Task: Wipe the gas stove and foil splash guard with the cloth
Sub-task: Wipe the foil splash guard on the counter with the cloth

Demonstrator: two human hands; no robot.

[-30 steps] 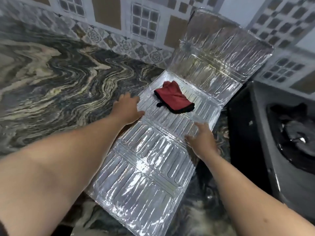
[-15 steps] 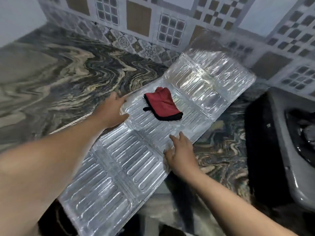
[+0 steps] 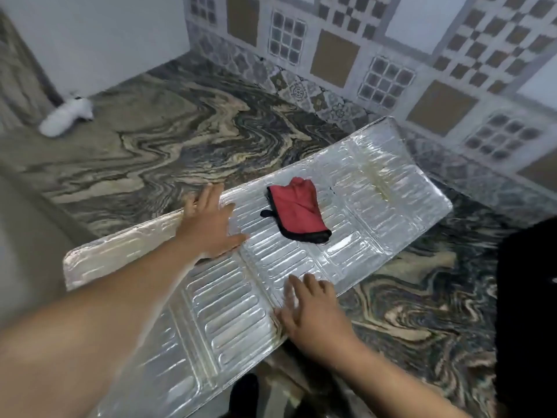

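Marble counter: flat hands, left hand, right hand, press splash guard edges.

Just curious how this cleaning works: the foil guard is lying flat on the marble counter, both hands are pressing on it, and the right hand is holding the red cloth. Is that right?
Not quite. In the head view the right hand holds nothing; it rests open on the foil splash guard's near edge. The red cloth lies loose on the guard, between and beyond the hands. The left hand also presses flat, as you said.
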